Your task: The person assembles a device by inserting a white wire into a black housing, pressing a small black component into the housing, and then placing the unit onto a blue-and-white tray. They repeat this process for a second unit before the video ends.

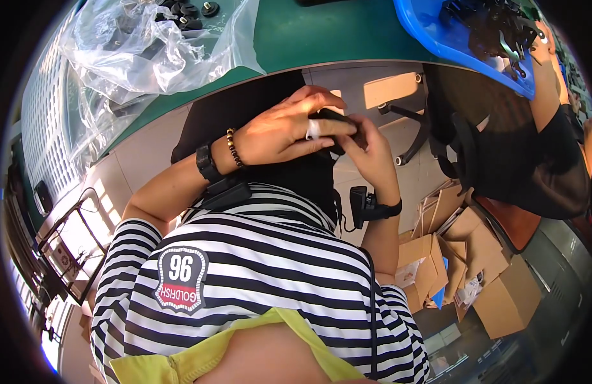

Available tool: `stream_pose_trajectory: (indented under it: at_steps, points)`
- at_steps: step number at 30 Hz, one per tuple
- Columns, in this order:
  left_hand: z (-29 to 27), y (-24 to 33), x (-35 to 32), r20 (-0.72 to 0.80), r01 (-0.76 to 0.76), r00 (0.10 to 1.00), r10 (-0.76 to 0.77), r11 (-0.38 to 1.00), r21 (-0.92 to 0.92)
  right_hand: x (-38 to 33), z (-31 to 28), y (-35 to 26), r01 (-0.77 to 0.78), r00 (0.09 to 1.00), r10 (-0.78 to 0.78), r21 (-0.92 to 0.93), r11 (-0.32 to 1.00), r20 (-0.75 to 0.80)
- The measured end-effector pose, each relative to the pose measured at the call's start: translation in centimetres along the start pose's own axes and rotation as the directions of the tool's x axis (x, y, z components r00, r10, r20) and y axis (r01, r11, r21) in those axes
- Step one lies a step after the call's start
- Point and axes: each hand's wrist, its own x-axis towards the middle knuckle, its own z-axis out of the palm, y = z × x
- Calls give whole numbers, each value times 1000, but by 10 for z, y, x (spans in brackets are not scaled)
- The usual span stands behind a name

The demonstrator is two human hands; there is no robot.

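Note:
Both of my hands meet over my lap, just short of the table edge, around a small black part. My left hand, with white tape around one finger, reaches across it with its fingers closed on it. From the other side my right hand pinches the same part between thumb and fingers. Most of the part is covered by my fingers, so its exact kind cannot be made out.
On the green table lies a clear plastic bag beside several black knobs. A blue bin holds black metal parts, with another person's hand at it. Cardboard boxes and a chair base stand right.

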Motion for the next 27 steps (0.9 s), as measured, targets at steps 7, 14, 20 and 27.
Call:
stream_pose_trajectory:
  at_steps: [7,14,20,27]
  points:
    - [5,1,-1,61,-83,993,104,956,-282,5,7,33,97,954,149,740,666,-259]
    - [9,-21,-13,139,353,906,-400,533,-769,3,15,24,210,967,-8,778,592,-255]
    - [3,-4,-2,292,433,776,-560,135,-891,-3,25,8,342,938,-227,596,727,-262]
    - [0,-10,-10,383,440,822,-421,45,-897,-3,29,2,331,938,-231,466,821,-259]
